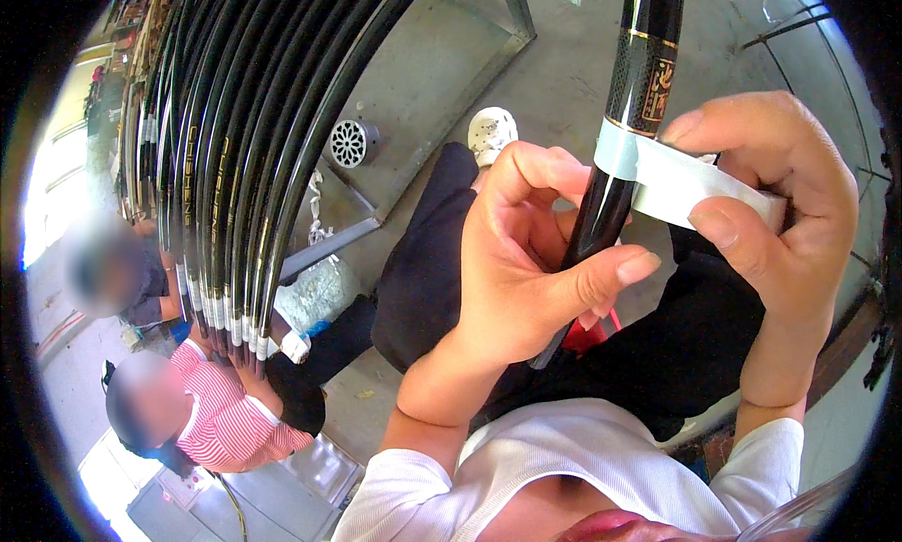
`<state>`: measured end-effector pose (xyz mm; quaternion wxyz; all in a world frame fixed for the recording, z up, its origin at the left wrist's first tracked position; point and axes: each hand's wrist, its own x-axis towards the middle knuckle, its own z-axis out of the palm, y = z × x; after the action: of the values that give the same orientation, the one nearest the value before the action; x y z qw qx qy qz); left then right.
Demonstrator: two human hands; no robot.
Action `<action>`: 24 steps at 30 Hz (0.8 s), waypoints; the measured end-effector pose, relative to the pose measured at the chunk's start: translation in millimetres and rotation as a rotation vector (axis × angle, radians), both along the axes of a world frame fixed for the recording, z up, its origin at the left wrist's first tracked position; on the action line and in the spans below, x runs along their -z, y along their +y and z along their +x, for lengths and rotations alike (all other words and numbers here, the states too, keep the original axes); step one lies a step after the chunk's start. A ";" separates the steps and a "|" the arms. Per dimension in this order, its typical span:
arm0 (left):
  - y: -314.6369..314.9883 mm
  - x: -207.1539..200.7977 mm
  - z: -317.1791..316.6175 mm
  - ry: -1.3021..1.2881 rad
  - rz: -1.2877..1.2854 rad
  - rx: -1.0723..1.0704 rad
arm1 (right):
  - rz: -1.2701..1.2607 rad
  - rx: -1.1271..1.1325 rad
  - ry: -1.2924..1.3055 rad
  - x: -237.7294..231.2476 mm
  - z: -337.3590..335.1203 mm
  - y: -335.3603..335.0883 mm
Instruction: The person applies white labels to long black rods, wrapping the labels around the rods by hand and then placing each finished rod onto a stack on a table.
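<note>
A glossy black fishing rod (603,211) with gold trim and a woven-pattern band slants up in front of me. My left hand (512,260) is closed around its lower part, thumb lying across the front. Just above that grip, a pale strip of tape (615,149) goes round the rod. From there it stretches right to my right hand (799,190), which pinches the white tape (700,187) between thumb and bent fingers. The far end of the tape is partly hidden in the right palm.
Many black rods (254,147), pale-banded at their lower ends, stand in a row at left. Beyond them sit a person in a striped shirt (225,410) and another person (108,270). A metal-framed table (451,100) and a clear plastic bag (319,293) lie ahead.
</note>
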<state>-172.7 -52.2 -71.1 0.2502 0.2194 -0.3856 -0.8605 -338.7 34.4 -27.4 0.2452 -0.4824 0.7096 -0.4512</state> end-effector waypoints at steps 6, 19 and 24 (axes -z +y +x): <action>-0.3 -0.9 -1.6 -0.042 -0.006 -0.009 | -0.048 -0.009 -0.004 8.3 -1.9 -0.6; 2.7 -2.0 -5.9 -0.088 -0.090 -0.106 | 0.093 -0.019 -0.191 4.2 -5.2 -5.4; 4.9 -5.3 -7.0 -0.182 -0.075 -0.166 | 0.116 -0.008 -0.183 -2.1 -3.9 -7.6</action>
<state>-179.7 -47.4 -65.9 0.2925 0.3183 -0.4190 -0.7985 -342.6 26.7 -25.2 0.3384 -0.4268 0.7073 -0.4506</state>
